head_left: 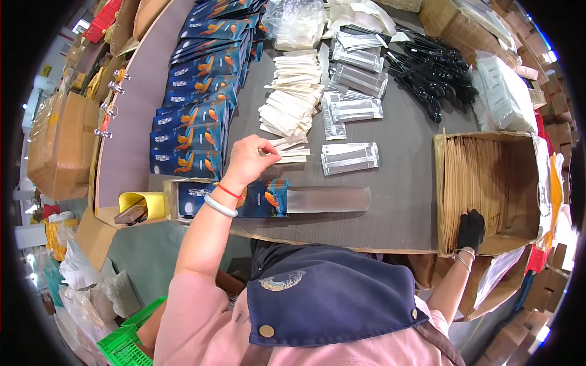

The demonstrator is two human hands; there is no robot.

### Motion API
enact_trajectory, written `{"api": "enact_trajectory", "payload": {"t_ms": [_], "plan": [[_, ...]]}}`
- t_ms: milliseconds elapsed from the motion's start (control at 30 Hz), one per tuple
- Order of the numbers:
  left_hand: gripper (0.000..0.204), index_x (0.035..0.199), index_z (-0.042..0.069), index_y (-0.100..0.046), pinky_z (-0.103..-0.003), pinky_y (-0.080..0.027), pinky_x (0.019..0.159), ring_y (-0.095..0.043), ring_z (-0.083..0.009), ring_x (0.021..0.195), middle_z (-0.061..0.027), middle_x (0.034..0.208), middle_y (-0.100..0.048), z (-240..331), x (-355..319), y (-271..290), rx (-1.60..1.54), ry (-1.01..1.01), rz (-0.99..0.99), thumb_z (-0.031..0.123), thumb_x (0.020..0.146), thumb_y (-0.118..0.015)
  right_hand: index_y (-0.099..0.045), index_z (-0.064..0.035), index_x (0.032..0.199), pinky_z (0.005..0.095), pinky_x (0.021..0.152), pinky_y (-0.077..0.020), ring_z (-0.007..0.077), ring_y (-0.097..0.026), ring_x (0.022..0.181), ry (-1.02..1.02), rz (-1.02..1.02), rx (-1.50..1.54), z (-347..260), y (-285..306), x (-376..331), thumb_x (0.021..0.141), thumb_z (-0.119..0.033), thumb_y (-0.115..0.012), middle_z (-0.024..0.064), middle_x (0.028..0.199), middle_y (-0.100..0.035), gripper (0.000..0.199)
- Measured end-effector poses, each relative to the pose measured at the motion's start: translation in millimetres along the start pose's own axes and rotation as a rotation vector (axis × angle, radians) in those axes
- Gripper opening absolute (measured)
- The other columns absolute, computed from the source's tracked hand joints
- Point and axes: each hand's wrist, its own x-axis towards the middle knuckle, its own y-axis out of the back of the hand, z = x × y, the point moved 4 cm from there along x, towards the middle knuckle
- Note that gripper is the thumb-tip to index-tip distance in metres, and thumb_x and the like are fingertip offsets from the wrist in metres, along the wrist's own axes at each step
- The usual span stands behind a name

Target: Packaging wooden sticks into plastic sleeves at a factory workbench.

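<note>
My left hand [249,160] is closed in a pinch at the near end of a row of white paper strips [285,111]; thumb and forefinger grip a white strip [293,146]. Below that wrist, a blue printed pouch [259,198] lies in a long holder with a bare metallic tongue [329,199] on its right. My right hand [470,229], in a black glove, reaches into a cardboard box [441,183] at the right. Its fingers are closed against the upright brown flat pieces [473,171] packed there; what they grip is hidden.
Overlapping blue pouches [189,128] form a long row at left. Clear flat packets [350,158] lie mid-table, with black shiny utensil-like items [427,79] behind. A yellow container [141,206] is fixed at the left edge. Plastic-wrapped white packs [503,91] stand behind the box.
</note>
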Motion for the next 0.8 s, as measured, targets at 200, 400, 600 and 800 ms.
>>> {"api": "enact_trajectory", "payload": {"t_ms": [200,400,600,800], "plan": [[0.015,0.077,0.005,-0.071,-0.034,-0.05,0.07,-0.063,-0.0241,0.076,-0.0099,0.081,-0.065,61.0,3.8,-53.6,-0.108,-0.219,-0.057,0.014,0.071,-0.082,-0.061,0.0015,0.108,0.04,0.088,-0.0506,0.0331,-0.064,0.098,0.023,-0.031,-0.053,-17.9,2.6,5.8,0.089,-0.019,-0.063,0.0184,0.105,-0.066,0.028],[0.033,0.094,0.012,-0.071,-0.04,-0.049,0.077,-0.056,-0.0292,0.092,-0.006,0.095,-0.059,91.0,3.4,-90.9,0.288,-0.388,0.056,0.019,0.065,-0.085,-0.058,0.0017,0.119,0.0421,0.09,-0.0493,0.0375,-0.063,0.105,0.097,0.005,-0.169,1.1,-6.5,8.5,0.09,-0.023,-0.06,0.0217,0.114,-0.066,0.039],[0.027,0.088,0.007,-0.07,-0.038,-0.05,0.072,-0.059,-0.0259,0.075,-0.0055,0.079,-0.064,91.8,5.8,-88.5,0.183,-0.446,0.029,0.015,0.067,-0.084,-0.059,0.0033,0.122,0.0395,0.096,-0.0474,0.034,-0.063,0.108,-0.053,0.258,-0.011,1.4,11.3,2.4,0.094,-0.02,-0.055,0.0214,0.115,-0.066,0.037],[0.018,0.084,0.002,-0.069,-0.03,-0.05,0.063,-0.061,-0.015,0.065,-0.0072,0.07,-0.064,97.0,-15.1,-42.1,-0.158,-0.136,-0.382,0.011,0.072,-0.08,-0.06,0.0045,0.119,0.0338,0.082,-0.0498,0.0225,-0.064,0.094,0.27,0.044,0.199,-112.8,34.0,-31.8,0.101,-0.021,-0.051,0.0162,0.102,-0.067,0.032]]}}
